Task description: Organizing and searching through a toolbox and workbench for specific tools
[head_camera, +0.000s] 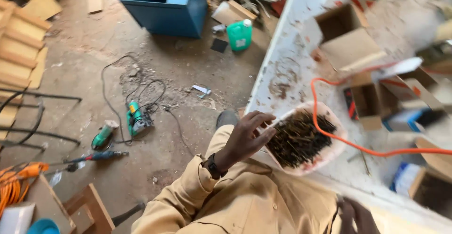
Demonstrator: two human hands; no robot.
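One hand, L point(245, 137), fingers spread, touching tub point(329, 155) rim w/ nails point(299, 140).

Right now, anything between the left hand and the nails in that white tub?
Nothing visible. The left hand is already at the near rim of the white tub, fingers spread just beside the nails. An orange cable lies across the tub's far side, away from the hand.

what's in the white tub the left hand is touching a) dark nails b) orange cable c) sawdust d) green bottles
a: the tub by the left hand is heaped with thin dark nails; the orange cable only runs across its rim.
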